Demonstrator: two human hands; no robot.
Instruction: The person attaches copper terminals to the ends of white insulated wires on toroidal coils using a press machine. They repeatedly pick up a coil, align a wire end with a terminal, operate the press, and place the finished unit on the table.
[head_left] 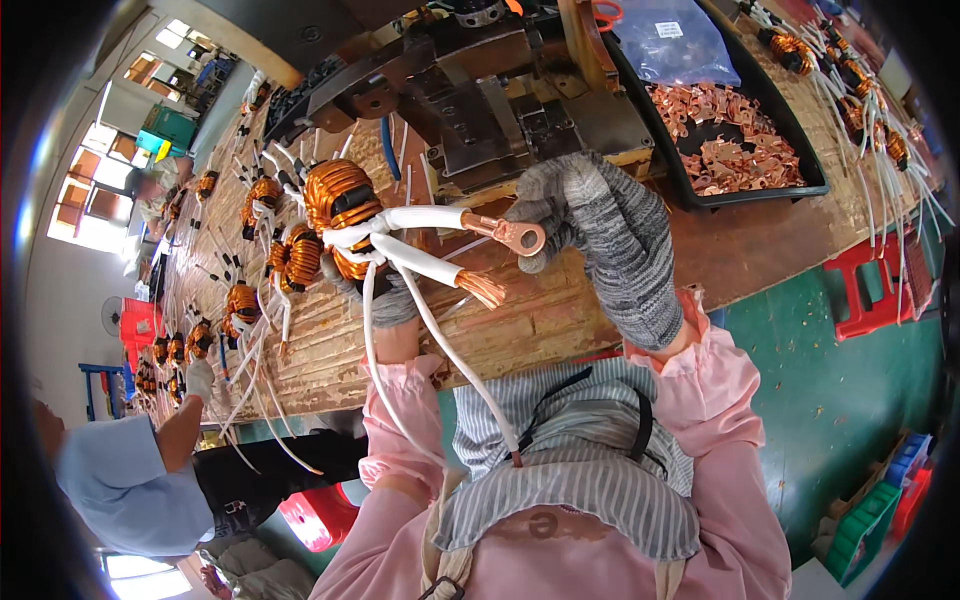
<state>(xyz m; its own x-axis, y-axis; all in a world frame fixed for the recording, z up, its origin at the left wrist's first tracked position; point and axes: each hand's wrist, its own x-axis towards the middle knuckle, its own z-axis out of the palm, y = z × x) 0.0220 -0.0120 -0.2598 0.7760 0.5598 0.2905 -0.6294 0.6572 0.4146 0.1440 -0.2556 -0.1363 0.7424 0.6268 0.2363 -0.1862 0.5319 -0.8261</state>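
My left hand, in a grey glove, is closed round a toroidal coil of orange copper wire and holds it up over the bench; the coil hides most of its fingers. Two thick white-sleeved leads point right from the coil. A copper ring terminal sits at the end of the upper lead. Bare, frayed copper strands stick out of the lower one. Two thin white wires hang from the coil toward my lap. My right hand, also gloved, has its fingers closed at the ring terminal.
A dark metal press stands behind my hands. Right of it, a black tray holds loose copper terminals and a plastic bag. More wound coils lie along the left; others are at the far right. A co-worker in blue works at left.
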